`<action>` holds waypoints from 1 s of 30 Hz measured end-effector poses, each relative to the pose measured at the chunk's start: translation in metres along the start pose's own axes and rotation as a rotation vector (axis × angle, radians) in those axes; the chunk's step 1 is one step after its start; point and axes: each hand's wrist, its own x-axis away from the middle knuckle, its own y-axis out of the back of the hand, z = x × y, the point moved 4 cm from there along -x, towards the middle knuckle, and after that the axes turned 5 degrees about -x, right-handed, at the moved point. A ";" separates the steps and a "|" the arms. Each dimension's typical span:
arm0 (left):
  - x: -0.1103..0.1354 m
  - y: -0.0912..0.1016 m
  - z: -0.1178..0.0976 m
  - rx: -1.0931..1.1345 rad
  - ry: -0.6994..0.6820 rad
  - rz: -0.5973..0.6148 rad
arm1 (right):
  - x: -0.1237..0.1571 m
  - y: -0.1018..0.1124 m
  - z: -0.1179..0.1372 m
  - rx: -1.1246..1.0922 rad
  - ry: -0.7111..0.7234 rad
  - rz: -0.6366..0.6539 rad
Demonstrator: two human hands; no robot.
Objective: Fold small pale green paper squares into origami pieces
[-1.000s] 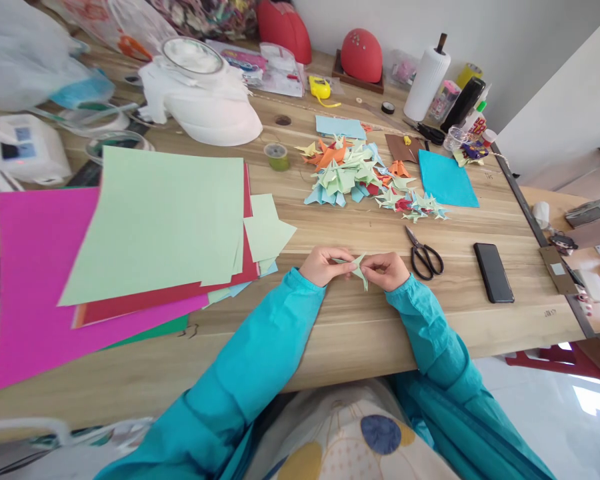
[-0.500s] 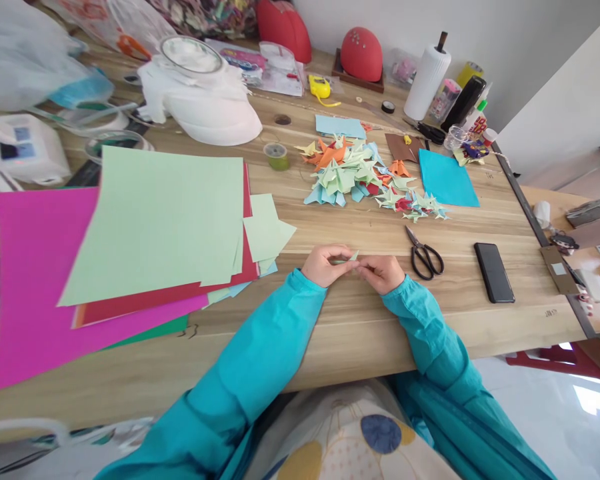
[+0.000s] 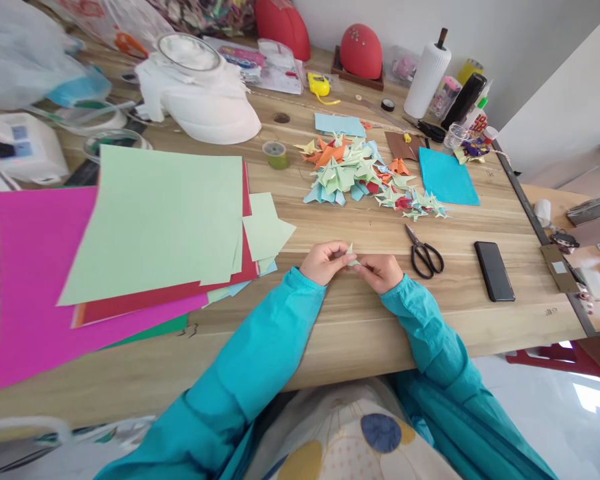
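Note:
My left hand (image 3: 324, 263) and my right hand (image 3: 383, 272) meet over the wooden table (image 3: 360, 320) near its front edge. Both pinch a small pale green folded paper piece (image 3: 351, 256); only a tip of it shows between the fingers. Beyond the hands lies a pile of folded paper figures (image 3: 360, 177) in green, blue, orange and red. Black scissors (image 3: 424, 253) lie just right of my right hand.
A stack of large coloured sheets (image 3: 130, 247) with pale green on top covers the left side. A black phone (image 3: 494, 271) lies at the right, a blue sheet (image 3: 447, 177) behind it. A white moulded form (image 3: 200, 100), paper roll (image 3: 427, 78) and bottles stand at the back.
The green paper piece was spread out between my hands with points showing; it is now pressed together and mostly hidden by my fingers. The hands have drawn slightly closer.

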 end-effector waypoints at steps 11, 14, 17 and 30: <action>0.001 0.000 -0.004 0.059 0.076 0.006 | 0.001 0.001 0.002 -0.080 0.042 0.052; 0.002 -0.001 -0.003 0.109 0.096 0.021 | 0.001 0.001 0.001 -0.111 0.031 0.052; 0.002 -0.002 -0.003 0.120 0.100 0.041 | 0.001 0.002 -0.001 -0.139 0.006 0.055; 0.005 -0.001 -0.013 -0.022 0.009 -0.047 | 0.002 0.001 0.001 -0.037 -0.095 -0.022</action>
